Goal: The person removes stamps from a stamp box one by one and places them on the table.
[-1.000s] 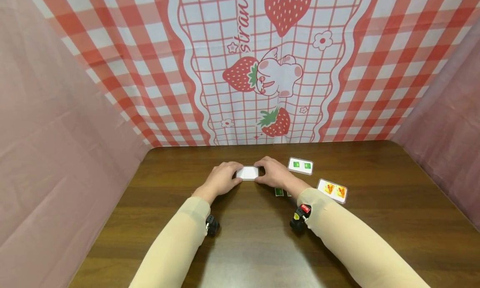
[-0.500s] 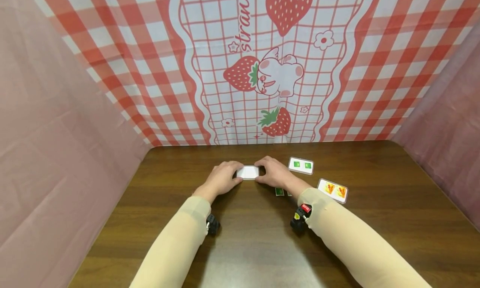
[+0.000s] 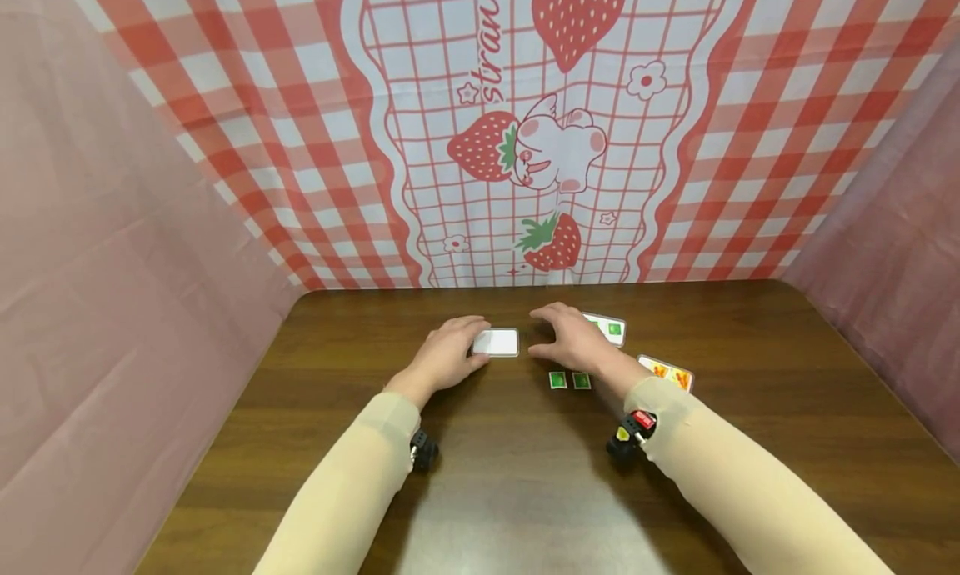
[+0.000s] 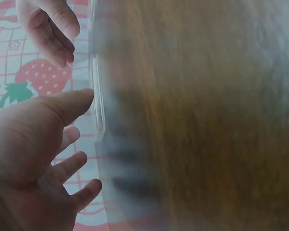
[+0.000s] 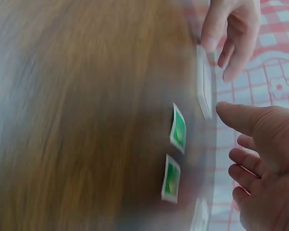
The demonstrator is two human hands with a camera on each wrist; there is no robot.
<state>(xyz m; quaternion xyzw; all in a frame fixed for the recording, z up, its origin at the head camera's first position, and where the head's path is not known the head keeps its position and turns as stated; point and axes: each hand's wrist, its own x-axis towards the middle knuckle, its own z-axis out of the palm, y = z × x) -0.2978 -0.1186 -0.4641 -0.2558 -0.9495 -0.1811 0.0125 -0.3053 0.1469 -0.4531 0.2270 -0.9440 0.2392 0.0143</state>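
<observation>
A small stack of white cards (image 3: 497, 342) lies flat on the wooden table, blank side up; its layered edge shows in the right wrist view. My left hand (image 3: 447, 352) is at the stack's left end, thumb and fingertips by its corners, fingers loosely bent. In the left wrist view its fingers (image 4: 70, 168) are spread apart. My right hand (image 3: 573, 339) stands clear of the stack's right end, thumb and fingers parted with nothing between them. Below it lie two small green picture squares (image 3: 557, 380), side by side.
Partly behind the right hand lies a card with two green pictures (image 3: 615, 329). A card with two orange pictures (image 3: 678, 377) lies farther right, partly covered by the forearm. A strawberry-print cloth (image 3: 555, 158) hangs along the table's back edge.
My right hand has let go of the stack's right end and moved right, uncovering the two green squares and partly covering the green-picture card. The left hand stays at the stack's left end.
</observation>
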